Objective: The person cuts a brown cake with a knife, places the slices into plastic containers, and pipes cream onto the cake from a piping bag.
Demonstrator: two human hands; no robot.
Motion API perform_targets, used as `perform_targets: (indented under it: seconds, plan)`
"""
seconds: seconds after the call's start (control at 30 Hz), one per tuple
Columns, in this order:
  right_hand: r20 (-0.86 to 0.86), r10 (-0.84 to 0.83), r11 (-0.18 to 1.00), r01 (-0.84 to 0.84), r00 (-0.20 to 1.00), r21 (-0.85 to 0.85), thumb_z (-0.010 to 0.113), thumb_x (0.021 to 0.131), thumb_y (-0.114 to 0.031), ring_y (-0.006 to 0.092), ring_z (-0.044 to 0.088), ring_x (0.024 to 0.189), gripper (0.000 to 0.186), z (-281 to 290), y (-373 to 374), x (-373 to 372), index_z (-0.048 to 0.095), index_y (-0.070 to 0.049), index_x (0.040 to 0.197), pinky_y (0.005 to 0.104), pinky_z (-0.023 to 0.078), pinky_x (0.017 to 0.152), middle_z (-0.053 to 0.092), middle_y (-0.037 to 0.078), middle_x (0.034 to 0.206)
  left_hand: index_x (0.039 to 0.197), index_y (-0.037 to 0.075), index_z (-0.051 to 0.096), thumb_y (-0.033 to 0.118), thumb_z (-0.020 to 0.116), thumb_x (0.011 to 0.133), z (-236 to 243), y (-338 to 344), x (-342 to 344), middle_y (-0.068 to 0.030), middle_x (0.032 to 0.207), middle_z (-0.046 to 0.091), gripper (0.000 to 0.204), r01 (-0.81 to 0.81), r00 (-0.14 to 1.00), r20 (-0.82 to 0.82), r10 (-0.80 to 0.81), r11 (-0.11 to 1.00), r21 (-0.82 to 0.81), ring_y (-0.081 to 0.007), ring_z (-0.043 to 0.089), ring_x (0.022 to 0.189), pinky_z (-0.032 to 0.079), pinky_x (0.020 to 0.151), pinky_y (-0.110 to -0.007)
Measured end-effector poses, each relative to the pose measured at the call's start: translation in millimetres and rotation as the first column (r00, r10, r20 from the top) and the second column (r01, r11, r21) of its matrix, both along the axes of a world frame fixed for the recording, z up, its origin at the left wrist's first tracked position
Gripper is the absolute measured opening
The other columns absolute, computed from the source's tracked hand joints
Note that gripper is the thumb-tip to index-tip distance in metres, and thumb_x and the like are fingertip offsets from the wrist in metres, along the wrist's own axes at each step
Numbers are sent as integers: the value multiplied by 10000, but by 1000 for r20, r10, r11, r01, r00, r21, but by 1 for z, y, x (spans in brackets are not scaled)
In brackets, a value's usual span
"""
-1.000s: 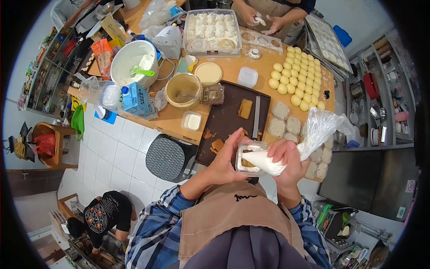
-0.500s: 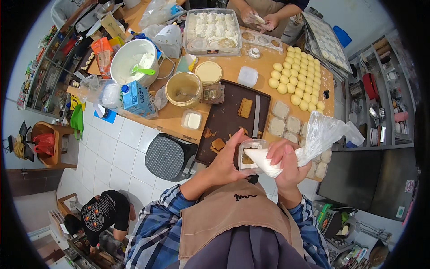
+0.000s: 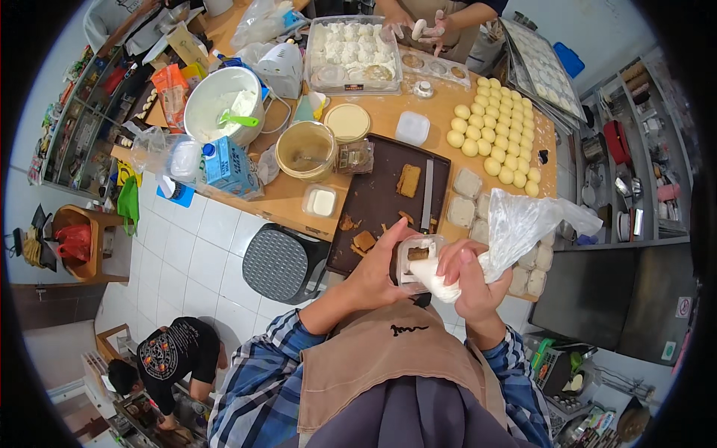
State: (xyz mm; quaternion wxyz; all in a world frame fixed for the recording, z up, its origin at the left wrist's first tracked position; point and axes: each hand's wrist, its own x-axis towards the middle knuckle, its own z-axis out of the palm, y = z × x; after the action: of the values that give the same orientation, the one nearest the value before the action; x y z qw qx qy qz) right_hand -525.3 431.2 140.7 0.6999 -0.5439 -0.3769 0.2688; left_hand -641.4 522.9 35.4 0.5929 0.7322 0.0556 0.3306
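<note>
My left hand (image 3: pixel 372 272) is wrapped round a small clear plastic tub (image 3: pixel 404 261), held in front of my apron. Inside the tub lie a piece of brown cake (image 3: pixel 418 254) and white cream. My right hand (image 3: pixel 476 282) squeezes a clear piping bag (image 3: pixel 523 224) filled with white cream. The bag's narrow end points down into the tub, over its near part; the exact tip is hard to make out. Just beyond my hands, a dark brown tray (image 3: pixel 379 200) carries a cake slab (image 3: pixel 408 181), a long knife (image 3: pixel 428 196) and cake scraps.
Closed filled tubs (image 3: pixel 468 183) stand right of the tray, below rows of pale yellow dough balls (image 3: pixel 493 127). A white bowl (image 3: pixel 202 112), a blue carton (image 3: pixel 228 164) and a beige tub (image 3: pixel 306 153) are on the left. A co-worker's hands (image 3: pixel 426 33) work across the table.
The piping bag's narrow end has shifted toward the tub's near side, showing more of the cake. My right hand moved slightly left. The co-worker's hands across the table have spread apart.
</note>
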Motion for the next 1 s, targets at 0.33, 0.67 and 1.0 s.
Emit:
perform_targets:
  seconds: [0.33,0.67,1.0]
  plan:
    - [-32,15,999,-16,999,-50,422,884,-47,182,489,527,314,-3,-9,-1,470,-31,574,329,412,561,479,82,535,1383,8,142,100,791,620,4,3,-4,-177,1205,469,1006,3,994,-106,-2,1000,6,-311,491,1107,369,964,-367]
    - [51,-28,990,20,998,142,438,871,34,139,509,519,40,-12,2,13,452,47,906,279,435,509,500,59,573,1419,79,81,98,814,615,2,5,-3,-181,1224,471,1089,12,996,-92,-4,997,81,-281,508,1112,403,942,-396]
    - [-4,-129,991,129,992,26,403,876,-26,177,475,486,319,-7,3,13,447,-37,561,313,394,508,455,72,506,1376,6,164,95,792,625,13,7,-3,-185,1207,471,984,16,993,-118,-4,995,101,-322,493,1098,372,956,-379]
